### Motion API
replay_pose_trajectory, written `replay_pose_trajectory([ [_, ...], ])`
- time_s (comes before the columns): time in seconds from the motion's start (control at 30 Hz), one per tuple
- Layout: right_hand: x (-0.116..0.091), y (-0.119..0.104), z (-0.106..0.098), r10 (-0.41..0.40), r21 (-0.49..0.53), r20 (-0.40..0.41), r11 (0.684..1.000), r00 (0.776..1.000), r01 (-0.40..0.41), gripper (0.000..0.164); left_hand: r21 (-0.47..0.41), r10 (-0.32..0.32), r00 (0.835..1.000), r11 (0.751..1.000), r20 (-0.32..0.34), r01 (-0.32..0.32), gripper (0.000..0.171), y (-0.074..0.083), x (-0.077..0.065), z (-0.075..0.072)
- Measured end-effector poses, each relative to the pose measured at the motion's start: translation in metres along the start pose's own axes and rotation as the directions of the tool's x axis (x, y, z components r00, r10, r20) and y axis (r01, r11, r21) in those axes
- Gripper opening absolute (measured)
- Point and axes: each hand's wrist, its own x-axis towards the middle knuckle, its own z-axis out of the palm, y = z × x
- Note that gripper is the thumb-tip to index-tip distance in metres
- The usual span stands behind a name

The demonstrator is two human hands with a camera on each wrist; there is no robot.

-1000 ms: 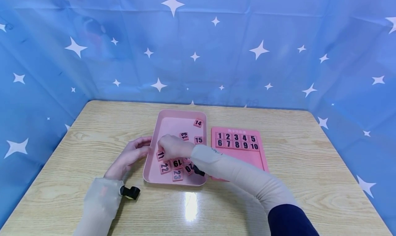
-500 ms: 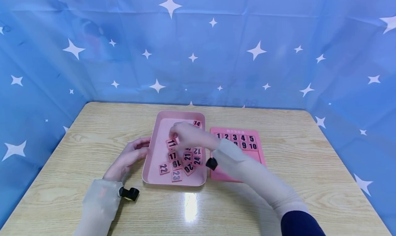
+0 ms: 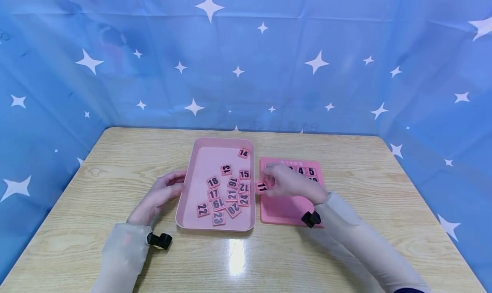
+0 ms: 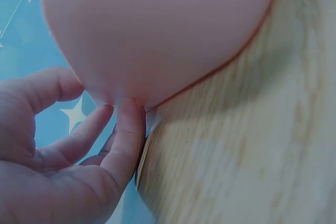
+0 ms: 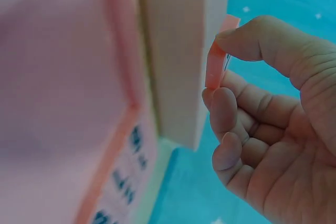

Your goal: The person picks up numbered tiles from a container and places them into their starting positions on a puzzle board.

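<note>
Thumb and fingers of my right hand (image 3: 282,180) pinch a small pink number tile (image 3: 261,187) marked 11, held above the gap between the tray and the board. In the right wrist view the tile (image 5: 215,66) shows edge-on at the fingertips. Below and right of it lies a pink number board (image 3: 284,212), its upper rows filled with tiles and partly hidden by this hand. My left hand (image 3: 163,192) touches the outer left wall of a pale pink tray (image 3: 203,156) with loosely extended fingers. The left wrist view shows those fingertips against the tray wall (image 4: 157,35).
Several loose tiles, among them 14 (image 3: 244,153), 13 (image 3: 226,169) and 23 (image 3: 218,218), lie turned various ways in the tray. Tray and board stand side by side on a wooden table (image 3: 357,173). A blue star-printed cloth (image 3: 284,88) hangs behind it.
My right hand has lifted tile 11 out of the tray and carried it right, to the board's left edge. The left hand stays at the tray's wall.
</note>
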Motion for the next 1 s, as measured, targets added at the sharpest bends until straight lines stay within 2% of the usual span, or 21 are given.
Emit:
replay_pose_trajectory([
  [0.13,-0.012,0.013,0.006,0.005,-0.022,-0.015,1.0,1.0,-0.005,0.023,-0.006,-0.002,1.0,1.0,-0.003,0.002,0.055,-0.001,0.0,0.0],
  [0.37,-0.021,0.024,0.015,0.029,-0.024,0.012,0.999,1.0,-0.028,0.026,-0.007,-0.007,1.0,1.0,-0.003,0.007,0.055,-0.002,0.0,0.0],
  [0.57,-0.024,0.03,0.019,0.012,-0.047,0.036,0.999,0.999,-0.01,0.026,-0.006,-0.012,1.0,1.0,-0.005,0.012,0.055,-0.001,0.0,-0.001],
  [0.83,-0.024,0.03,0.021,0.032,-0.073,0.068,0.997,0.997,-0.027,0.029,0.005,-0.009,1.0,1.0,-0.008,0.009,0.054,0.0,-0.001,-0.001],
  [1.0,-0.026,0.027,0.021,0.052,-0.081,0.016,0.995,0.999,-0.051,0.024,0.006,-0.004,1.0,1.0,0.002,0.004,0.055,0.001,-0.001,0.0],
])
